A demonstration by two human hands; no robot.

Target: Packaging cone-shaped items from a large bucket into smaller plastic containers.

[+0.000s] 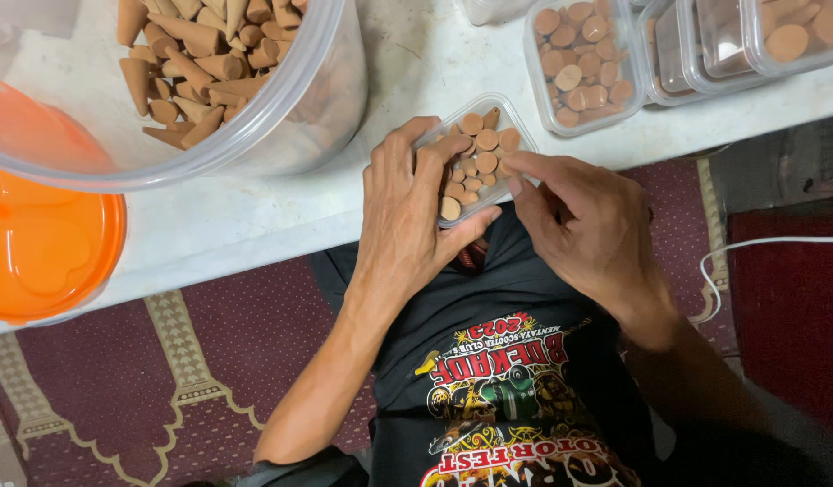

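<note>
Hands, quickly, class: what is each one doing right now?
Left hand: closed around the small clear box of brown cones, holding it.
Right hand: fingertips pinched at the box's cones; grip on one unclear.

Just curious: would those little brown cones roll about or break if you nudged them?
The cones are round with flat bases, so a tipped one would probably roll in a curve. They look dry and matte, likely light and crumbly. Packed upright in the small clear box, they likely stay put.

Two hands: left hand point(407, 225), right hand point(588, 225). One large clear tub point(331, 86) of brown cones. One orange lid point(47, 243). One held small clear box point(516, 117); four more on table.
</note>
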